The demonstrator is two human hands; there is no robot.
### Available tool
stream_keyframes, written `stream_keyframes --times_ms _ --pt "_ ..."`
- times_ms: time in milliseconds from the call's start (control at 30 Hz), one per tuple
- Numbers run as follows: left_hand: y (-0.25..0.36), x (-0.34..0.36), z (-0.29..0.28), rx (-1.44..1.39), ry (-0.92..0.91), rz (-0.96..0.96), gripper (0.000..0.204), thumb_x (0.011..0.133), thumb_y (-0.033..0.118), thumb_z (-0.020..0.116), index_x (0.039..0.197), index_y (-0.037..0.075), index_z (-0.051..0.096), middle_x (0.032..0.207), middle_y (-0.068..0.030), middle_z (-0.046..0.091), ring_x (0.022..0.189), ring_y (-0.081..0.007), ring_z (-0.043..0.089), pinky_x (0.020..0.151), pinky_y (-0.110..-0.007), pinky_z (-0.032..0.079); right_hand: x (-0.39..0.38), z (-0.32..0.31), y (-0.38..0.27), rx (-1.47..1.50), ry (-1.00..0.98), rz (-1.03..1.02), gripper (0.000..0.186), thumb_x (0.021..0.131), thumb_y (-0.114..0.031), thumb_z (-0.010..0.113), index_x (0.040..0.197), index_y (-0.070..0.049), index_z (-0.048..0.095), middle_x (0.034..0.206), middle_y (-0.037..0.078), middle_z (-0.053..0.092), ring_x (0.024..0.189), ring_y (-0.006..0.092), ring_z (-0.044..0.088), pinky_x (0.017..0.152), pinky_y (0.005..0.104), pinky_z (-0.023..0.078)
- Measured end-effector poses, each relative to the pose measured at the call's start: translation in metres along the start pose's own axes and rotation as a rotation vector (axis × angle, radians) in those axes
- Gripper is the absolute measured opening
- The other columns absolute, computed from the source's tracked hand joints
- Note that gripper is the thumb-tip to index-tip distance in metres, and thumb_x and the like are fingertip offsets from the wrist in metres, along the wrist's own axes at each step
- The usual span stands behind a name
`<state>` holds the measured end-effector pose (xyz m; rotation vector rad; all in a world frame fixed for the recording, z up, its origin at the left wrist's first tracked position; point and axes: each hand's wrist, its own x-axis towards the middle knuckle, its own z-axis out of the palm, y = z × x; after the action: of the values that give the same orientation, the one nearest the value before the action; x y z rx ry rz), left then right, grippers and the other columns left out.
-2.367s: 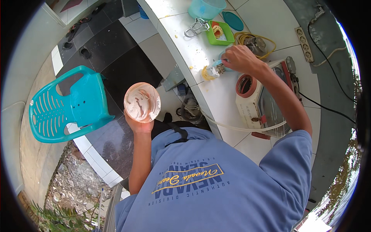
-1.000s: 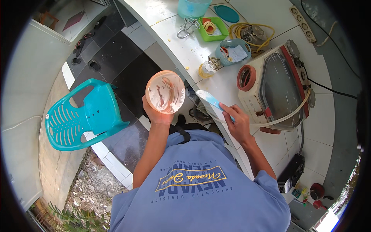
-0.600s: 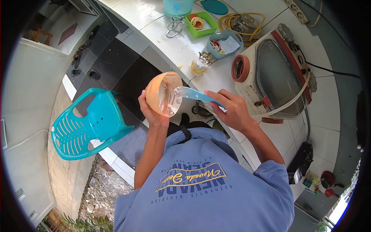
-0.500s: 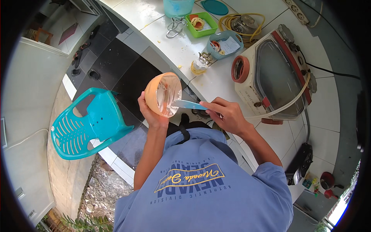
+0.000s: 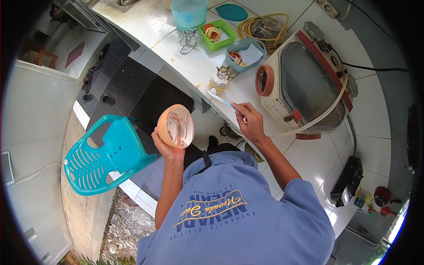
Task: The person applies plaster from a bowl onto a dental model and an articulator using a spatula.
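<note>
My left hand (image 5: 166,148) holds an orange rubber bowl (image 5: 176,126) from below, tilted toward me, with white paste smeared inside. In my right hand (image 5: 251,121) is a thin spatula with a light blue handle (image 5: 219,99). Its tip points up and left over the edge of the white tiled counter (image 5: 176,48), apart from the bowl. A small yellowish cast on a stand (image 5: 219,78) sits on the counter just beyond the spatula tip.
A cream machine with a dark window and a red round port (image 5: 304,86) stands on the counter at right. A green tray (image 5: 216,34), a blue tray (image 5: 245,54), a teal cup (image 5: 189,13) and a coiled yellow cable (image 5: 260,26) lie further back. A teal plastic chair (image 5: 104,154) stands at left.
My right hand has drawn the spatula out of the bowl and moved it right toward the counter. The bowl has dropped a little and turned its opening more toward me.
</note>
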<state>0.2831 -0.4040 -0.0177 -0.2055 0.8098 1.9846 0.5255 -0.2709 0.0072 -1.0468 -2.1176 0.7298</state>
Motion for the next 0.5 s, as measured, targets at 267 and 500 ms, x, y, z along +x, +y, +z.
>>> stream_keyframes --times_ms 267,500 --pt "0.008 0.021 0.014 -0.308 -0.123 -0.277 0.045 0.102 0.037 0.04 0.131 0.008 0.059 0.132 -0.0121 0.063 0.12 -0.0323 0.061 0.103 -0.051 0.051 -0.002 0.005 -0.05 0.204 0.168 0.016 0.034 0.091 0.004 0.06 0.121 -0.007 0.071 0.093 0.011 0.068 0.073 0.0174 0.065 0.065 0.0278 0.053" --pt "0.016 0.095 0.1 -0.251 -0.236 -0.424 0.045 0.103 0.035 0.042 0.134 0.007 0.057 0.134 -0.0152 0.06 0.123 -0.0355 0.058 0.103 -0.054 0.05 0.027 0.027 -0.085 0.438 0.02 0.449 0.03 0.092 -0.003 0.063 0.122 -0.001 0.069 0.087 0.01 0.072 0.078 0.0138 0.068 0.076 0.0283 0.053"
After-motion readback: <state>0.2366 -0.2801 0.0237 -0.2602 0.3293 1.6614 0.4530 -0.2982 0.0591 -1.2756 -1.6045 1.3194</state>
